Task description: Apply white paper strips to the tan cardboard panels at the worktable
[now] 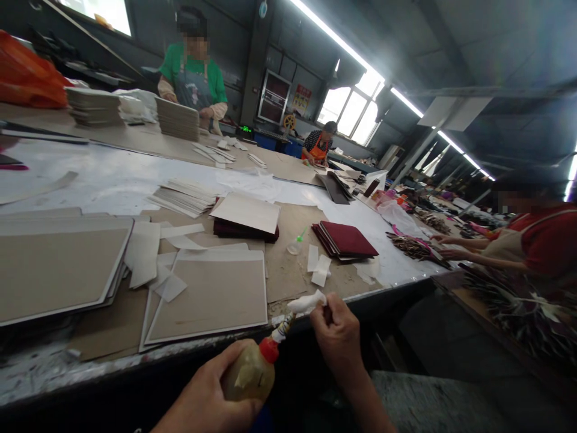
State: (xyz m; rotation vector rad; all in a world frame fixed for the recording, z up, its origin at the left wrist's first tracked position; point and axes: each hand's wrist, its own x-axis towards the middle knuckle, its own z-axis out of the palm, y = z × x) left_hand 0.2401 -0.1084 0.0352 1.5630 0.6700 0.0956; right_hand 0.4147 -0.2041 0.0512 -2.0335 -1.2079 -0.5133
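My left hand [216, 391] is wrapped round a squeeze bottle [250, 373] of yellowish contents with a red collar, its tip angled up and to the right. White material, perhaps cloth or tissue [306, 302], covers the nozzle end. The fingers of my right hand [336, 328] pinch the far end of that white piece. Both hands are in front of the table's near edge. Just beyond them lie beige boards with white borders [211, 294] and small white strips [321, 270]. A small bottle with a green tip [295, 245] stands farther back.
Dark red covered boards [345, 239] are stacked at centre right, and a beige board [247, 211] tops another stack. Large boards [58, 264] lie at left. Board stacks [178, 120] stand behind. People work at the far side, and one in red [541, 240] is at right.
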